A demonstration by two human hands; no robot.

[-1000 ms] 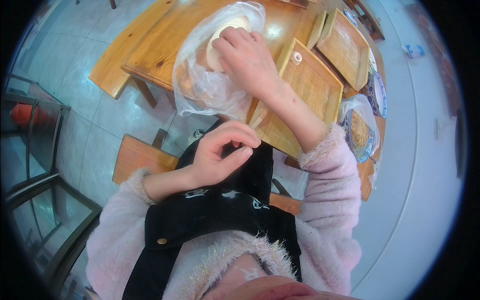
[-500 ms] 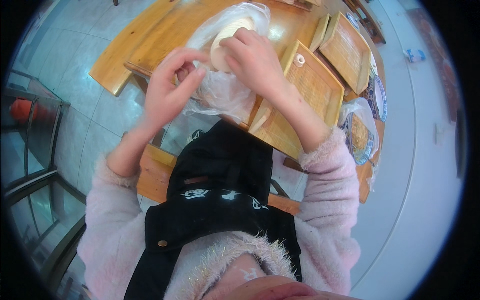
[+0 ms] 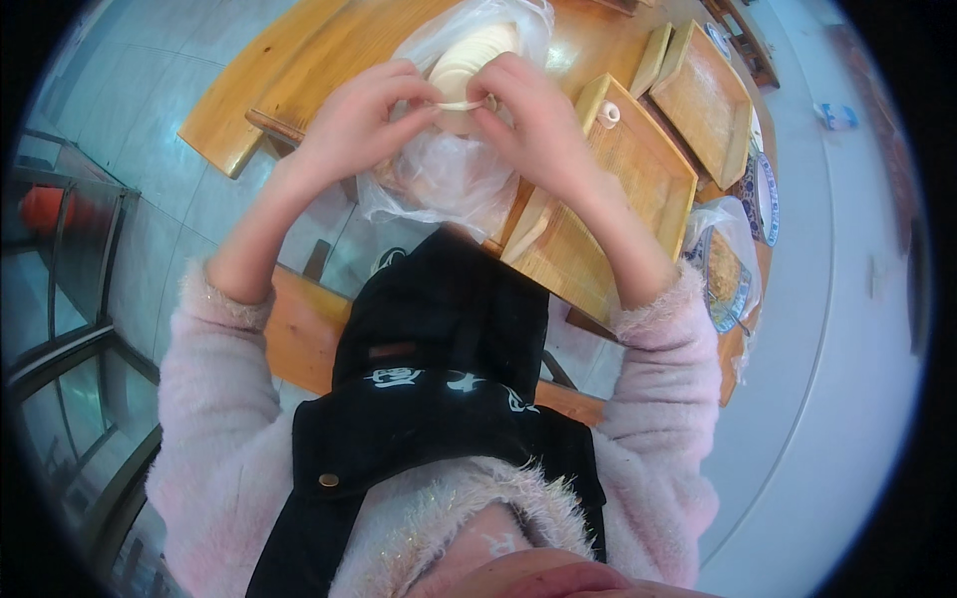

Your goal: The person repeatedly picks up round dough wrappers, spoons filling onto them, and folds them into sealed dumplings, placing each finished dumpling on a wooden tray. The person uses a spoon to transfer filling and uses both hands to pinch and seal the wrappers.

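My left hand (image 3: pixel 389 110) and my right hand (image 3: pixel 513 115) are raised over the table, fingertips closed on either end of a thin white piece of dough (image 3: pixel 460 106), stretched level between them. Right behind it, a stack of pale, round dough sheets (image 3: pixel 469 50) sits in a crumpled clear plastic bag (image 3: pixel 429 184), which spreads toward the table's near edge. Beside my right wrist is a wooden tray (image 3: pixel 648 179) with a small white ring-shaped piece (image 3: pixel 608 115) near its top and a short wooden stick (image 3: pixel 530 231) at its lower left corner.
A second wooden tray (image 3: pixel 703 95) lies at the back right. A blue-patterned bowl of light brown food (image 3: pixel 720 267) in plastic and more patterned plates (image 3: pixel 766 199) line the right edge. A wooden bench (image 3: pixel 224 110) is at the left, a dark metal-framed glass cabinet (image 3: pixel 65 259) beyond.
My left hand has risen from near my lap to the bag, and my right has drawn slightly right. A thin dough piece now shows between their fingers, off the stack.
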